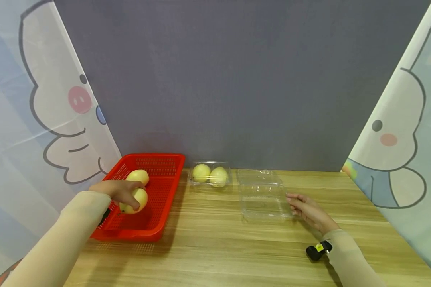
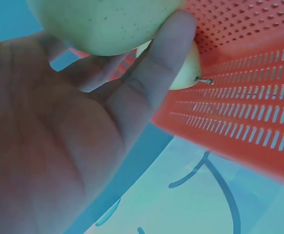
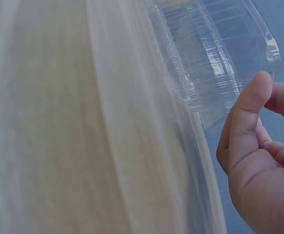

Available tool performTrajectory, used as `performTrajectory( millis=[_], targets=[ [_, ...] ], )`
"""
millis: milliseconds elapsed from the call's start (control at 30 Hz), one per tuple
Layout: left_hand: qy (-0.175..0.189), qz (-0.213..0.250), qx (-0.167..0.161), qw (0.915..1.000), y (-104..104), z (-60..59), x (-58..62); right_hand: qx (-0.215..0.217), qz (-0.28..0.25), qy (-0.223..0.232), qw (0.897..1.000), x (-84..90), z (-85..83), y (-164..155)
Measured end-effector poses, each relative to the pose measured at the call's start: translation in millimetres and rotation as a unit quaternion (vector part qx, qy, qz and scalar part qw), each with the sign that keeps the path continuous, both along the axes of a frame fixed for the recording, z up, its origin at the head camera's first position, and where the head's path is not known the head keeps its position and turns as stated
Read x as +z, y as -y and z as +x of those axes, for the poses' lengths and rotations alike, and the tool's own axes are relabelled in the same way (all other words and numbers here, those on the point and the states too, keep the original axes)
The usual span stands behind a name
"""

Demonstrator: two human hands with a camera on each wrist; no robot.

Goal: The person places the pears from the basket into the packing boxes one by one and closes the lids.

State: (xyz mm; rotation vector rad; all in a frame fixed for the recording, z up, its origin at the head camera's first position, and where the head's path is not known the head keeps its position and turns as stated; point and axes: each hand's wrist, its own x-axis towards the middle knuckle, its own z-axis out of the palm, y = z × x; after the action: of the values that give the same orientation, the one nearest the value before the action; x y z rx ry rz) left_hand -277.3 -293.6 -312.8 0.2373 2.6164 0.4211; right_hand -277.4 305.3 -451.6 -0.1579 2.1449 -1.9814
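My left hand [image 1: 122, 193] grips a pale yellow-green pear [image 1: 141, 199] above the red plastic basket [image 1: 169, 195]. Speckles show on this pear's skin [image 2: 107, 24] in the left wrist view, with the thumb against its side. Another pear [image 1: 138, 176] lies in the basket, its stem visible in the left wrist view. Over on the right, a clear plastic clamshell box [image 1: 265, 215] stands with its lid tipped back, no fruit inside. My right hand [image 1: 310, 212] pinches that box's right rim between thumb and fingers, as the right wrist view [image 3: 256, 141] also shows.
A second clear box [image 1: 229, 175] holding two pears [image 1: 201, 173] stands at the back, between basket and open box. Behind the wooden table [image 1: 215, 247] rises a grey panel [image 1: 215, 79], with printed cloths at both sides. A black wrist device [image 1: 317, 251] sits by my right sleeve.
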Motion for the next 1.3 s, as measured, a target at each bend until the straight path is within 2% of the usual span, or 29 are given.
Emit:
performTrajectory(
  millis=[133, 367, 600, 767, 1067, 1300],
  targets=[
    [0.003, 0.013, -0.001, 0.9999, 1, 1.7, 5.3, -0.001, 0.003, -0.001, 1.000, -1.0, -0.1, 0],
    [-0.020, 0.022, -0.019, 0.9994, -4, 5.5, 20.3, 0.002, 0.008, -0.002, 1.000, -1.2, -0.3, -1],
    [-0.046, 0.011, -0.037, 0.9982, -11, 7.6, 29.3, 0.000, 0.009, -0.002, 1.000, 0.3, 0.5, -1],
    [-0.063, 0.006, -0.054, 0.9966, -17, 9.6, 34.1, 0.004, 0.008, -0.003, 1.000, 1.5, 1.2, 0],
    [-0.091, 0.030, -0.072, 0.9928, -27, 10.3, 42.9, 0.006, 0.006, -0.002, 1.000, 0.4, -0.2, -1],
    [-0.107, 0.047, -0.081, 0.9898, -37, 10.6, 44.7, 0.007, 0.009, -0.004, 1.000, -0.8, -2.1, -1]
  ],
)
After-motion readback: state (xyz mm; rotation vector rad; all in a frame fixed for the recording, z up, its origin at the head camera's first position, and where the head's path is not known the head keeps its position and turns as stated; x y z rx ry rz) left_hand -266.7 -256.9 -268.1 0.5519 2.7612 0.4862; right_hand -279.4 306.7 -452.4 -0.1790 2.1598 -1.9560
